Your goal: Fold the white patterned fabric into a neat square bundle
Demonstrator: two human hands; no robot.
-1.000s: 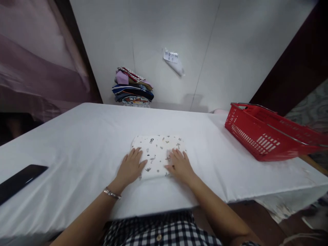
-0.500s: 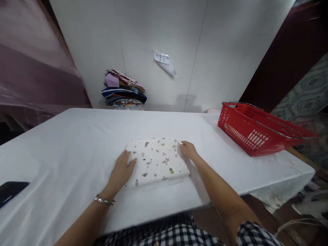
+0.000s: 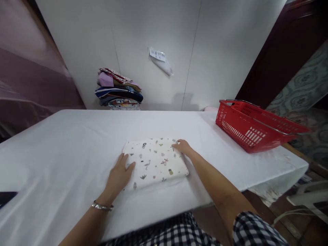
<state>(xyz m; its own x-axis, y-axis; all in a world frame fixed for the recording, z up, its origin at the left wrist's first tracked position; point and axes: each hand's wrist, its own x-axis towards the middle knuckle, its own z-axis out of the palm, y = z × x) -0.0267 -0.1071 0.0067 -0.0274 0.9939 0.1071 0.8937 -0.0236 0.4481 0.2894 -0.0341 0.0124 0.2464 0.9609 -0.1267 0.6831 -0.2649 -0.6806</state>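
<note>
A folded white cloth (image 3: 155,162) printed with small figures lies flat on the white-covered table (image 3: 77,143) in front of me. My left hand (image 3: 118,176) rests flat on its near left corner, fingers stretched out, a bracelet on the wrist. My right hand (image 3: 182,147) touches the cloth's far right corner with its fingers curled onto the edge.
A red plastic basket (image 3: 252,128) stands at the table's right end. A stack of folded colourful fabrics (image 3: 118,89) sits against the white wall behind the table. A dark flat object (image 3: 6,198) lies at the left edge. A paper note (image 3: 157,54) hangs on the wall.
My right hand has slid from the cloth's near edge up to its far right corner. My left hand has shifted to the near left corner. The view has turned right.
</note>
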